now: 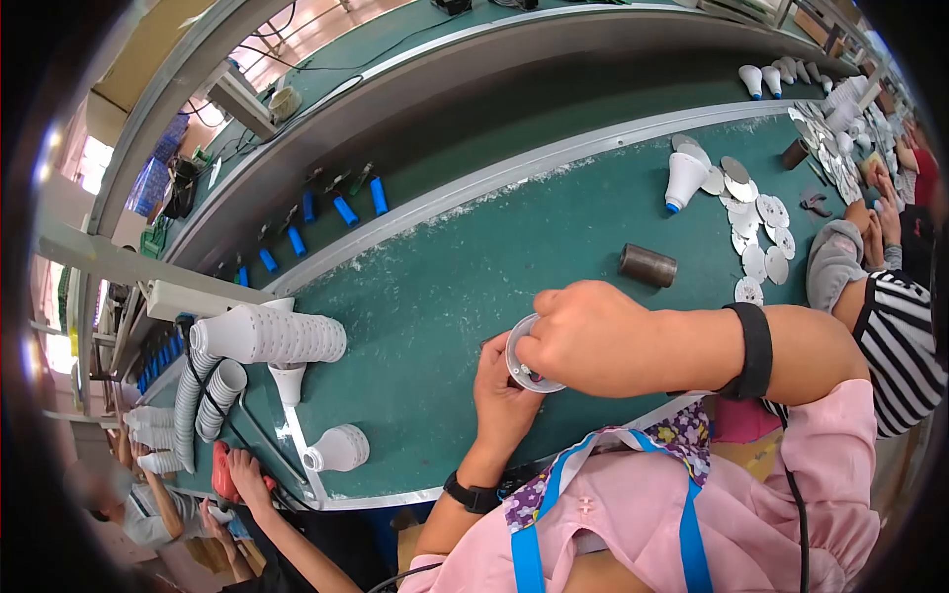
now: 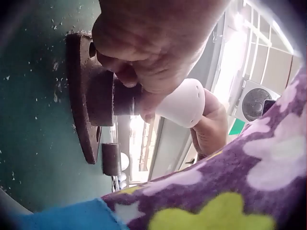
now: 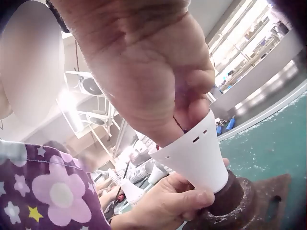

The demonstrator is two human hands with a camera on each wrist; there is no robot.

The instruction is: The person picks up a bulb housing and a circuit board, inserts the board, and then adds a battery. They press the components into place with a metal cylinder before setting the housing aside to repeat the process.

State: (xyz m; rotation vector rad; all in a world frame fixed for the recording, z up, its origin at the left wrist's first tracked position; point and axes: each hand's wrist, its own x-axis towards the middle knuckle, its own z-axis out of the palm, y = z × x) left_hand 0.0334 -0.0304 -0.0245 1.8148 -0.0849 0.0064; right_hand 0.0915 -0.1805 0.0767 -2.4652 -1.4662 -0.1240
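Note:
A white flared lamp housing (image 3: 199,158) stands tilted, wide mouth up, with its narrow end at a rusty brown metal fixture (image 2: 79,96) on the green bench. My left hand (image 1: 502,405) grips the housing low down, thumb and fingers around its narrow part. My right hand (image 1: 598,336) reaches over the mouth, its curled fingers dipping inside the rim. Beside those fingers a thin dark wire (image 3: 179,123) shows at the opening. The fingertips are hidden by the housing wall, so I cannot tell what they hold.
A brown metal cylinder (image 1: 648,266) lies right of my hands. Beyond are scattered pale discs (image 1: 775,265) and a blue-tipped white housing (image 1: 686,181). Stacked housings (image 1: 282,334) and one loose housing (image 1: 339,449) lie left, near another person's hand on a red tool (image 1: 223,472). Blue-handled items (image 1: 345,211) line the trough.

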